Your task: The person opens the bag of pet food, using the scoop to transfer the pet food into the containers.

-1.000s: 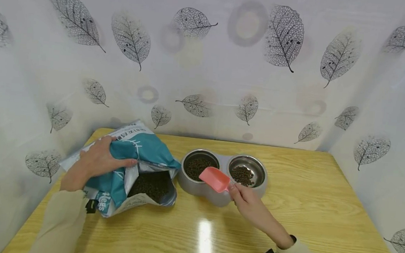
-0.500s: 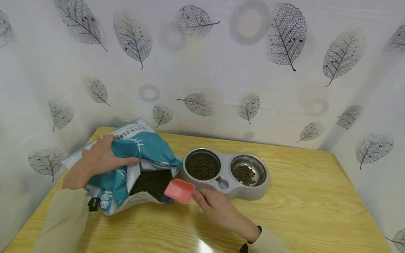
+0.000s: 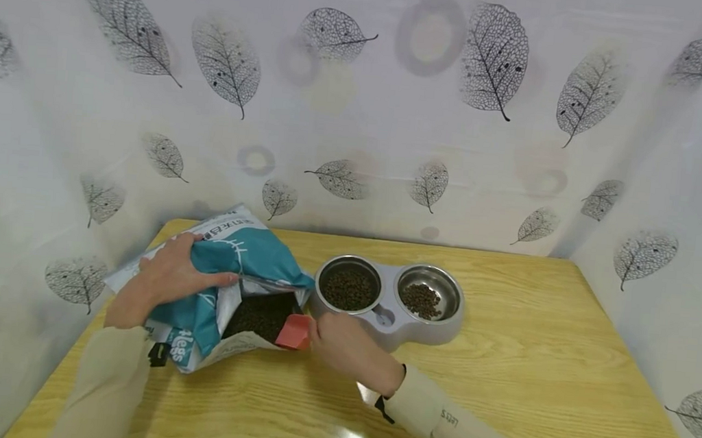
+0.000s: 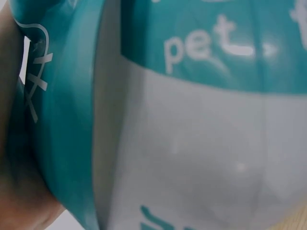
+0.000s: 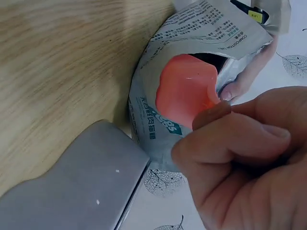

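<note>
A teal and white pet food bag (image 3: 262, 246) lies on its side with its mouth open, dark kibble (image 3: 256, 318) inside. My left hand (image 3: 170, 273) grips the bag's upper side, the thumb along the edge of the opening. In the left wrist view the bag's printed side (image 4: 192, 134) covers most of the picture. A small pink scoop (image 3: 295, 331) is at the mouth of the bag, its handle held in the curled fingers of my right hand (image 3: 353, 350). From the right wrist, the scoop (image 5: 187, 88) appears before the bag's opening; its handle is mostly hidden by the fingers.
A grey double feeder (image 3: 388, 332) stands right of the bag, close to it. Its left steel bowl (image 3: 350, 259) holds much kibble, its right one (image 3: 453, 296) a small pile. The wooden table (image 3: 531, 371) meets a leaf-patterned curtain (image 3: 384, 111) behind.
My right hand has carried the scoop leftward from above the feeder to the mouth of the bag. My left hand and the bag have stayed in place.
</note>
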Motion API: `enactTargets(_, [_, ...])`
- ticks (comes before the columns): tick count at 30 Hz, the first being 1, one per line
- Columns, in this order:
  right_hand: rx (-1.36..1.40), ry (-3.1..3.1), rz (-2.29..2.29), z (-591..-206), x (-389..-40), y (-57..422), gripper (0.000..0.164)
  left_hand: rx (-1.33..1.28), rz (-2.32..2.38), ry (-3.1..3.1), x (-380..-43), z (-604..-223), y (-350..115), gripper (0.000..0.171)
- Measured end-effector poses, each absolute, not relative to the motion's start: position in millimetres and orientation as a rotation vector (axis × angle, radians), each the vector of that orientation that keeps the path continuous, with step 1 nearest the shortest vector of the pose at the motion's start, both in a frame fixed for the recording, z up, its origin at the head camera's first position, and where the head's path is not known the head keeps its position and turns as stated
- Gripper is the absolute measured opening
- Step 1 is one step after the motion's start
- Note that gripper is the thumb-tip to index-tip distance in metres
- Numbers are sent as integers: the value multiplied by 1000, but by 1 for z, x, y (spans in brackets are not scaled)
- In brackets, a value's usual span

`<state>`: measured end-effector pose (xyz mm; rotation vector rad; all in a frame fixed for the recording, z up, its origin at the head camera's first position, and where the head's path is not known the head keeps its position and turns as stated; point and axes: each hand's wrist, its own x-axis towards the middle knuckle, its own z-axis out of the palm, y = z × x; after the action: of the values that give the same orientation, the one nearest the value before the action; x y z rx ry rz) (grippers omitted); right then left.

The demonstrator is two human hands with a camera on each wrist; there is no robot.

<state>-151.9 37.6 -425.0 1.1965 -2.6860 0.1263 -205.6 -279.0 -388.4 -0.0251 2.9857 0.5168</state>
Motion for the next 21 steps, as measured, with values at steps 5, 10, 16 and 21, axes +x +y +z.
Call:
enactTargets(5, [1212,-2694,14,-432,-158,23,20,-31,514,2983,-205,-388,-280,126])
enactTargets(10, [812,-3001,683,-446,-163,10,46,-28,512,2981,-206,-389,-279,127])
enactTargets(16, [715,-2962,979,-460,-157,8,50,-34,495,2986,-208,-390,-280,128])
enactTargets(21, [720,-2899,1277,-466,-152,15,49,-25,503,2982,-209,-390,-281,127])
